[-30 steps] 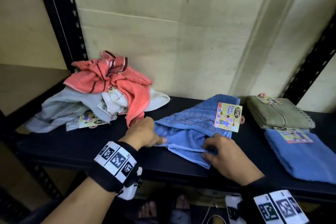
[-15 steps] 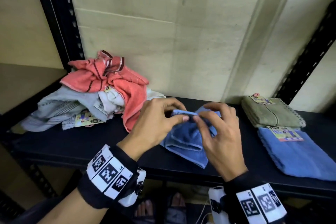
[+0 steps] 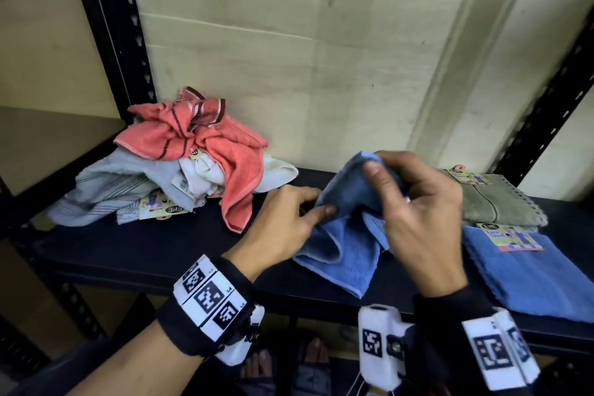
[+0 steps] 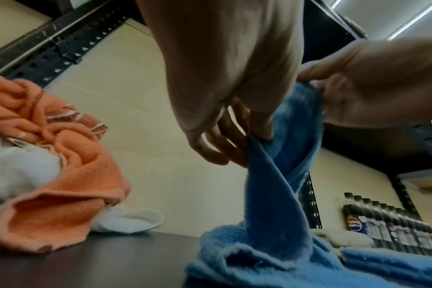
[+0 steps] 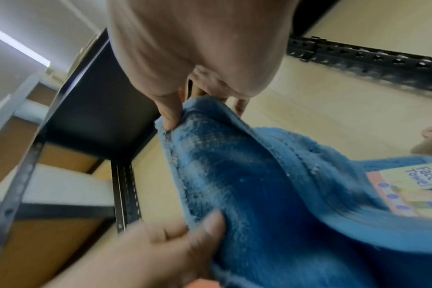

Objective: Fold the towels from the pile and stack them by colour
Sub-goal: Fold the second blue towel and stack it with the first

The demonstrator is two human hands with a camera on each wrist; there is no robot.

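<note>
Two blue towels: one blue towel in hand (image 3: 340, 244) at centre, one folded blue towel (image 3: 530, 273) near right. One folded olive towel (image 3: 495, 202) far right. One coral towel (image 3: 205, 141) atop the pile (image 3: 128, 190) at left; grey and white pieces beneath, number unclear. Two hands. Three paper tags visible.
</note>
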